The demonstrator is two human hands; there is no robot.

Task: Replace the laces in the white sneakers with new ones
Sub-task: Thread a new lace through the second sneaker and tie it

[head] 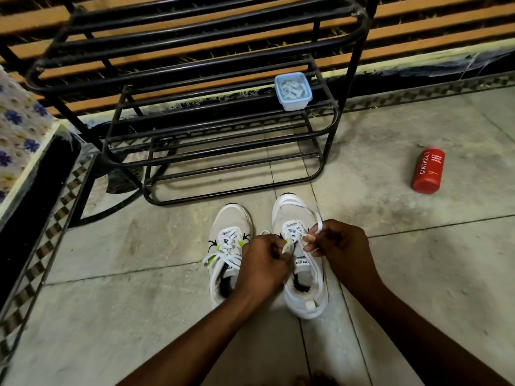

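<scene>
- Two white sneakers stood side by side on the tiled floor (404, 260), toes pointing at the black metal shoe rack (217, 151).
- My left hand (262, 263) sat over the gap between the pair, fingers curled and pinching one end of the white lace (287, 247) low against the right sneaker (301, 274), just beside its tongue.
- My right hand (340, 246) hovered over that shoe's outer edge, fingertips (309, 238) clamped on the other run of the same lace, which looped up past my knuckles and out over the toe.
- Between my two hands, the lace crossed the upper eyelets; the lower rows were threaded.
- The left sneaker (225, 252) lay untouched, just beside my left wrist, its laces loose and spilling over the side.
- A lidded blue plastic box (292, 91) rested on a rack shelf, pale strips inside, though I couldn't tell what they were.
- A red bottle (427, 169) lay on its side, well apart to the right.
</scene>
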